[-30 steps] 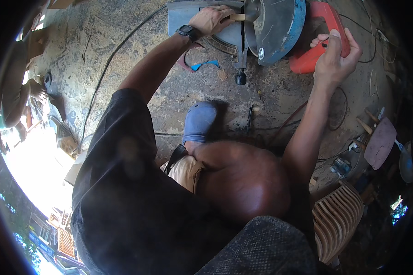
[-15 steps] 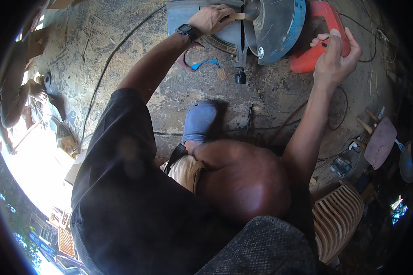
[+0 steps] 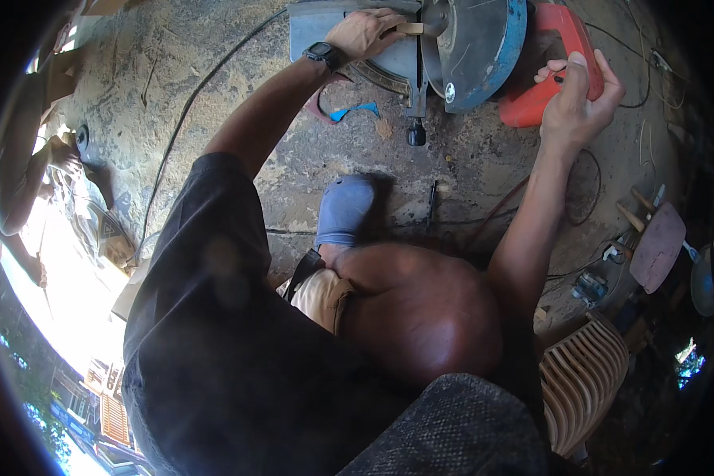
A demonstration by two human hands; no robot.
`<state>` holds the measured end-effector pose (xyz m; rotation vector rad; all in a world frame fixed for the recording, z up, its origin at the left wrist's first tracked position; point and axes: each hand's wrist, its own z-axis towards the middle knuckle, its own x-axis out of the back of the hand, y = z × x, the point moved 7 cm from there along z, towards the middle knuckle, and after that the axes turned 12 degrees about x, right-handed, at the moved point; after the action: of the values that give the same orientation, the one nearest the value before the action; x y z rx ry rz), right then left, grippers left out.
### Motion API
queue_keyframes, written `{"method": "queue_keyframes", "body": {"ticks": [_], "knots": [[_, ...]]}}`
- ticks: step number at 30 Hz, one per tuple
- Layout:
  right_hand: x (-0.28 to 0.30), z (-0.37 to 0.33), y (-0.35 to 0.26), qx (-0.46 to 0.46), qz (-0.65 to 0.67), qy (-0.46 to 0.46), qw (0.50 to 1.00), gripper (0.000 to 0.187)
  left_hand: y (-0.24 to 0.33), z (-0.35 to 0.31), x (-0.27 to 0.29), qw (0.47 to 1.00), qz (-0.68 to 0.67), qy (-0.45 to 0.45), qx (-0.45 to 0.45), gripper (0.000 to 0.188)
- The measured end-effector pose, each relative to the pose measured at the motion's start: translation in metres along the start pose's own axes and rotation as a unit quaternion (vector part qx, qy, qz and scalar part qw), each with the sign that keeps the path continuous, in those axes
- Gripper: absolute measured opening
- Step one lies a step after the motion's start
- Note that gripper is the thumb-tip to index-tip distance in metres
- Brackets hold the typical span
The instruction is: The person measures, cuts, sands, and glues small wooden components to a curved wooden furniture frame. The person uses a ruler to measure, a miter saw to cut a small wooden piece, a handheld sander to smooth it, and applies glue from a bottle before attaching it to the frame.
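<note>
A miter saw with a grey base (image 3: 316, 28) stands on the floor at the top of the view. My left hand (image 3: 366, 33), a dark watch at its wrist, is closed on a small light wood strip (image 3: 411, 28) lying across the base. The strip's right end reaches the saw blade (image 3: 431, 63). Over the blade sits a grey guard (image 3: 476, 59) with a blue rim. To the right, my right hand (image 3: 582, 101) wraps round the red saw handle (image 3: 573, 36), its thumb along the grip. The fingertips show inside the handle's loop.
A black cable (image 3: 202, 87) crosses the stained floor at left. Blue and red scraps (image 3: 357, 109) lie below the base. A slatted wooden piece (image 3: 585, 373) and a stool-like pinkish board (image 3: 658, 247) stand at right. At far left another person's arm (image 3: 24, 178) works near a tool.
My right hand and the saw handle have shifted very slightly left. The other person's arm at far left has moved. My left hand and the wood strip look still.
</note>
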<state>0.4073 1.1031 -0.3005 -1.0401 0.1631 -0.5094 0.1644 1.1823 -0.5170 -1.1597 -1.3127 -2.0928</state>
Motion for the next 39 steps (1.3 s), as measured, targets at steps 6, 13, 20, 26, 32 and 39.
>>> {"method": "queue_keyframes", "body": {"ticks": [6, 13, 20, 26, 32, 39], "knots": [[-0.0008, -0.0012, -0.0005, -0.004, 0.0, 0.0, 1.0, 0.043, -0.0003, 0.0003, 0.0007, 1.0, 0.009, -0.007, 0.003, 0.038], [-0.0019, 0.0015, -0.001, -0.013, -0.002, 0.001, 1.0, 0.044, -0.0014, 0.0003, 0.0009, 1.0, 0.002, 0.016, -0.004, 0.035], [0.0005, -0.0021, 0.0003, -0.005, -0.007, 0.003, 1.0, 0.044, -0.0024, 0.0004, -0.0019, 1.0, -0.002, 0.002, -0.005, 0.036], [0.0006, -0.0028, 0.0007, -0.006, -0.006, 0.003, 1.0, 0.044, -0.0055, 0.0001, -0.005, 1.0, 0.003, -0.003, 0.002, 0.037], [-0.0023, -0.0039, -0.0036, -0.004, -0.037, -0.02, 0.999, 0.046, -0.0063, 0.0005, -0.0062, 1.0, 0.004, -0.003, 0.004, 0.037], [0.0005, -0.0045, -0.0026, -0.007, -0.018, -0.003, 1.0, 0.044, 0.0002, 0.001, -0.0021, 1.0, 0.005, 0.001, -0.001, 0.039]]}}
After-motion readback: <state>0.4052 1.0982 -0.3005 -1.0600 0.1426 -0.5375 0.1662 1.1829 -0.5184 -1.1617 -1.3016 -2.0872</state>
